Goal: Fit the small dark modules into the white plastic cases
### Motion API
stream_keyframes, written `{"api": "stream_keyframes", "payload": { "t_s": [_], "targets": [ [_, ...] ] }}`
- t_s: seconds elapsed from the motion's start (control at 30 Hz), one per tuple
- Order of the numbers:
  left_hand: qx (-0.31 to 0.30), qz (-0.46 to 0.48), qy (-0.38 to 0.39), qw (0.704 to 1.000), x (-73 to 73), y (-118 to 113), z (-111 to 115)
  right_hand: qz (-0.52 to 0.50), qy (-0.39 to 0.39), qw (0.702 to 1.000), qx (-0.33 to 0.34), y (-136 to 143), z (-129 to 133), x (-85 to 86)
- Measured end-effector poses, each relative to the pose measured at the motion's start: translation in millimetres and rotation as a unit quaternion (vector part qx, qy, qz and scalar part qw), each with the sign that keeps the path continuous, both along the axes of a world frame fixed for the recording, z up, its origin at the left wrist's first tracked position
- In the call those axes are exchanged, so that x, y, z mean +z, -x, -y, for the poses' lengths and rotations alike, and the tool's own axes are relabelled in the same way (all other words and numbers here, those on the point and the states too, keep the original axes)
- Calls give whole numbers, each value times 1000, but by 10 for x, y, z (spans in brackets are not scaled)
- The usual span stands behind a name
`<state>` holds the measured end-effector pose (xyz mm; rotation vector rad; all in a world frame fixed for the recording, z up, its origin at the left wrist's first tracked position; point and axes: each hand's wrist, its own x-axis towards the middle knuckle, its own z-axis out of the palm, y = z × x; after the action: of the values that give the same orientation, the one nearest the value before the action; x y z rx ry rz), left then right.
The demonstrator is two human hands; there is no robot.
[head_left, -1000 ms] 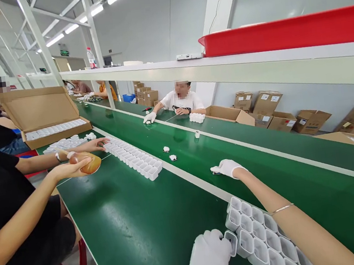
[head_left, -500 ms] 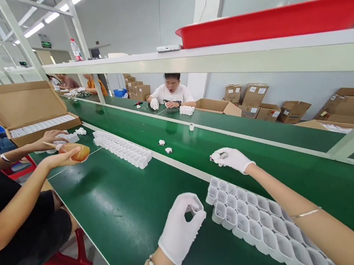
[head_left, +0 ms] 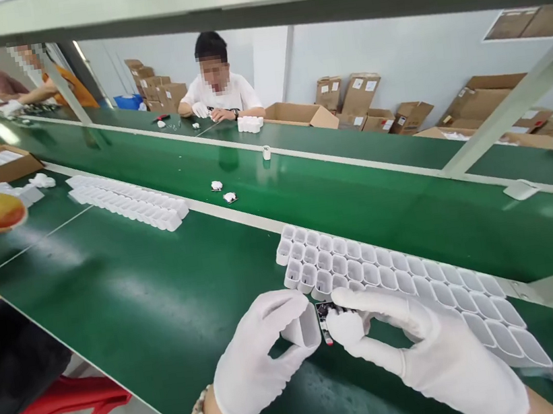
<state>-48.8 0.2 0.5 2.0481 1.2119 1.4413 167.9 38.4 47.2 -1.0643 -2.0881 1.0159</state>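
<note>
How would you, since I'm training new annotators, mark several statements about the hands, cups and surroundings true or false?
1. The left hand holds a white cup. True.
2. The right hand is empty. False: it holds a small dark-and-white part.
3. Both hands are bare. False: both wear white gloves.
4. The rows of cups beside the right hand stand with their openings up. True.
5. The person directly opposite wears an orange top. False: the top is white.

White cups [head_left: 386,278], green tabletop [head_left: 154,284], red stool [head_left: 90,393].
</note>
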Motion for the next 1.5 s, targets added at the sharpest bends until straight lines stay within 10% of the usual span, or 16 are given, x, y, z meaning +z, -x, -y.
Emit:
{"api": "stream_keyframes", "payload": {
  "t_s": [1.07, 1.5],
  "targets": [
    [25, -60, -30, 997, -74, 18, 30, 144, 70, 981, -110, 119, 149, -125],
    [9, -66, -30, 997, -93, 18, 30, 137, 49, 988, -53, 24, 81, -236]
  ]
}}
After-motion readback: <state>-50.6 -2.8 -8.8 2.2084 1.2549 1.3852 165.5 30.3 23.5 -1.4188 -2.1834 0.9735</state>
